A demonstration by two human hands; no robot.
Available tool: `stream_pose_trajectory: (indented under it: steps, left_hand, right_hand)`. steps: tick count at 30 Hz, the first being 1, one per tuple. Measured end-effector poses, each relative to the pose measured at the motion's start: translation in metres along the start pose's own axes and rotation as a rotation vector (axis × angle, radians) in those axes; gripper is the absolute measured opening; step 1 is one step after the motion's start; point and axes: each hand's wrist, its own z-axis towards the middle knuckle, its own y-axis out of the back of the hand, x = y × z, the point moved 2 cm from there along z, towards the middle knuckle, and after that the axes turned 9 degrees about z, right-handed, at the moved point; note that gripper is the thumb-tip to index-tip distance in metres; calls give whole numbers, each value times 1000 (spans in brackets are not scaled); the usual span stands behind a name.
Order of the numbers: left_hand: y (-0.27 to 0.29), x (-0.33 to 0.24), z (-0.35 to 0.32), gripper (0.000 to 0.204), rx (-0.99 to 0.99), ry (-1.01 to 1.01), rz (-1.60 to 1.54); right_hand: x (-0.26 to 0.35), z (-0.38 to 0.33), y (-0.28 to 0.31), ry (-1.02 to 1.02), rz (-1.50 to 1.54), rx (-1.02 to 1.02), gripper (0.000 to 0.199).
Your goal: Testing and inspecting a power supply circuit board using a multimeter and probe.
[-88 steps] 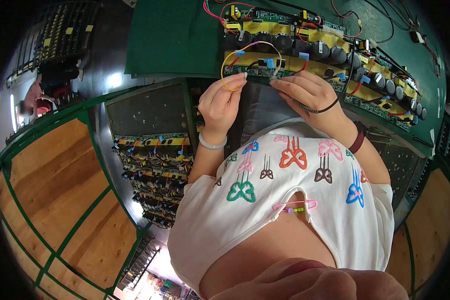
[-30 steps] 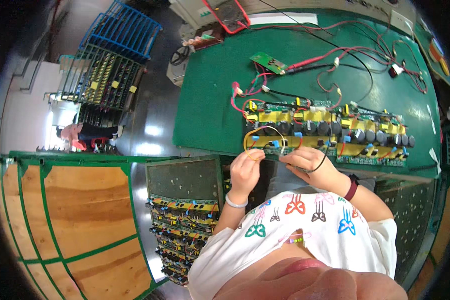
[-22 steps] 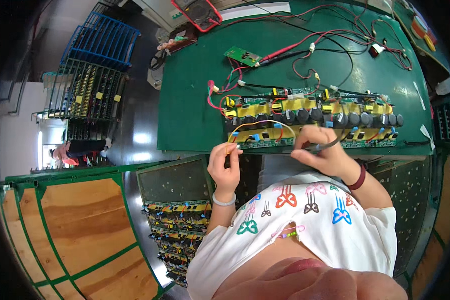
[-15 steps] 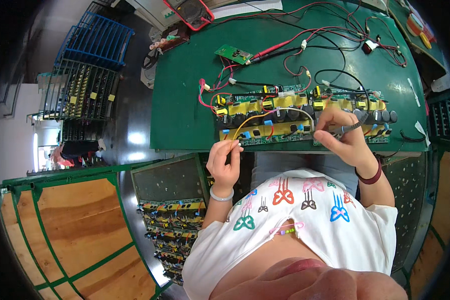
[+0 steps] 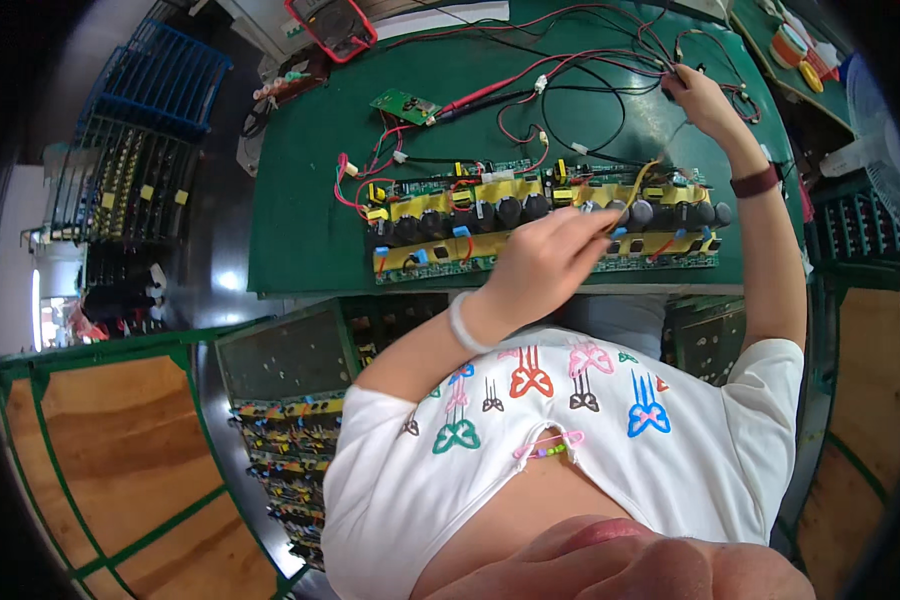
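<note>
My left hand [image 5: 550,262] reaches across the near edge of a row of circuit boards [image 5: 430,255]. Its fingers are closed on a thin yellow wire [image 5: 638,185], which curves up over the boards' capacitors toward the right. At the far right of the table, my right hand [image 5: 705,103] has its fingers closed around a small dark connector among red and black cables [image 5: 660,45]; the fingers partly cover it. The boards carry yellow-wrapped parts, black round capacitors and small blue parts.
A small green circuit board [image 5: 405,105] lies by red and black test probes [image 5: 480,97] on the green table [image 5: 305,180]. A red-framed multimeter [image 5: 332,28] stands at the back left. Below left, a rack holds more boards [image 5: 285,440]. A white fan [image 5: 875,110] stands far right.
My right hand has left the boards and moved to the cables at the far right. My left hand has swung right over the boards with the yellow wire. The view has shifted slightly.
</note>
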Motion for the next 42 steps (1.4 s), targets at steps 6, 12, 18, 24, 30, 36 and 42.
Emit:
stream_pose_trajectory:
  steps: [6,12,18,24,30,36,42]
  left_hand:
    - [-80,-20,40,25,80,-35,-16]
    - [-107,-24,45,21,124,-52,22]
    - [-112,-27,46,17,167,-22,48]
    - [-110,-24,36,14,311,-137,-54]
    - [-69,-8,29,14,225,-168,23]
    - [36,50,27,17,61,53,539]
    - [76,102,0,18,229,135,666]
  right_hand:
    - [-68,29,6,70,-470,-181,55]
    - [-89,35,7,131,-439,-131,48]
    - [-104,38,6,116,-401,-114,47]
    - [-93,25,0,154,-347,-63,62]
    - [-72,2,-10,230,-533,-121,70]
    - [49,-61,-21,433,-531,-84,39]
    - [144,-113,-100,675,-239,236,13]
